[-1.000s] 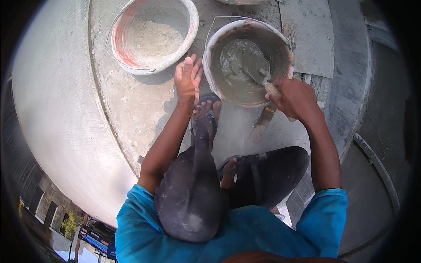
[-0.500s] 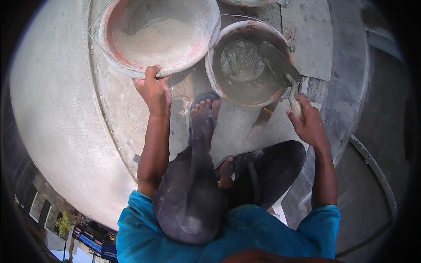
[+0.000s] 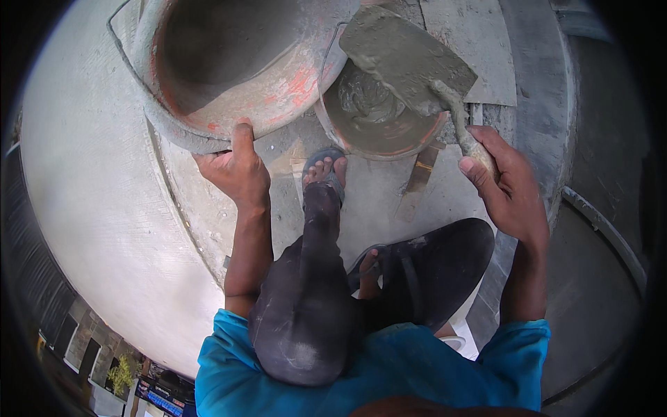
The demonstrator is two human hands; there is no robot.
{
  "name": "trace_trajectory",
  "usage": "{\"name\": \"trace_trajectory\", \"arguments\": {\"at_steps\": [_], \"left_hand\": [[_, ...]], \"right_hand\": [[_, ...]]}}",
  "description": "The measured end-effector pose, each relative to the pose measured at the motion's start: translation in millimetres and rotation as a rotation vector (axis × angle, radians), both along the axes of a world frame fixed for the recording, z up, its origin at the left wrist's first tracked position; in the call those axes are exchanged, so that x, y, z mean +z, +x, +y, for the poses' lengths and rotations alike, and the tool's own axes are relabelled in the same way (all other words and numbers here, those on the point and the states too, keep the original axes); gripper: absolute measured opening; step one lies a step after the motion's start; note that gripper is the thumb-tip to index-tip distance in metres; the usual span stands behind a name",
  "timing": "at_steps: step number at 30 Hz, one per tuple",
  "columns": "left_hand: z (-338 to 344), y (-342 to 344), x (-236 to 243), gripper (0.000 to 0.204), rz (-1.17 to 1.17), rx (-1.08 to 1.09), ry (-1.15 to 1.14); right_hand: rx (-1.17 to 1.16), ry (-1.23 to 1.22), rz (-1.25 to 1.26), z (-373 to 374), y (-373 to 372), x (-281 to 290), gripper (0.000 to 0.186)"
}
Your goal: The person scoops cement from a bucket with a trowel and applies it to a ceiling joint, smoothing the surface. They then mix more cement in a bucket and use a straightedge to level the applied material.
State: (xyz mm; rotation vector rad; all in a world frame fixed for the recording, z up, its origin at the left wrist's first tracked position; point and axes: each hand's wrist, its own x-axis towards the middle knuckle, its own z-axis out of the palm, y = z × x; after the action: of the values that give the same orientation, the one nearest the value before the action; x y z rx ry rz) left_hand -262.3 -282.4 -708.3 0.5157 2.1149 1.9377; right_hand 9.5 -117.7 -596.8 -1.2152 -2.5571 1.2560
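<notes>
My left hand (image 3: 236, 170) grips the near rim of a whitish bucket with red patches (image 3: 295, 87), raised and tilted toward the bucket on the right; its shadowed interior hides much of the dry powder. My right hand (image 3: 504, 177) is closed round the crusted handle of a trowel (image 3: 406, 59), whose broad blade, coated in grey mortar, is up over the second bucket (image 3: 417, 144). That bucket holds wet grey mortar (image 3: 368, 97) with a swirled surface, and its far part is hidden behind the blade.
My sandalled foot (image 3: 323, 170) and bent knees are just below the buckets. A wooden strip (image 3: 420, 177) lies by the mortar bucket, a flat board (image 3: 490, 48) behind it. A long pale curved surface (image 3: 104, 208) runs along the left, darker ledges (image 3: 597, 229) along the right.
My left hand has taken hold of the powder bucket and raised and tilted it rightward. The trowel blade has come up out of the mortar, held in my right hand.
</notes>
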Motion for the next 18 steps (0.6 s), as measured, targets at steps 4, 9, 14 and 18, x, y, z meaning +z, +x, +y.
{"name": "trace_trajectory", "arguments": {"at_steps": [4,9,14,18], "left_hand": [[15,14,13,0.042,0.082,0.041,0.020],[17,-1,11,0.047,-0.178,0.110,0.218],[14,-44,-18,0.065,-0.469,0.167,0.367],[5,-77,-86,0.062,-0.622,0.312,0.452]], "right_hand": [[0.134,0.406,-0.056,5,-35,12,0.034],[-0.046,0.013,-0.028,12,-13,35,0.036],[0.003,-0.058,-0.341,9,36,7,0.037],[0.021,-0.184,-0.479,22,6,-50,0.039]]}}
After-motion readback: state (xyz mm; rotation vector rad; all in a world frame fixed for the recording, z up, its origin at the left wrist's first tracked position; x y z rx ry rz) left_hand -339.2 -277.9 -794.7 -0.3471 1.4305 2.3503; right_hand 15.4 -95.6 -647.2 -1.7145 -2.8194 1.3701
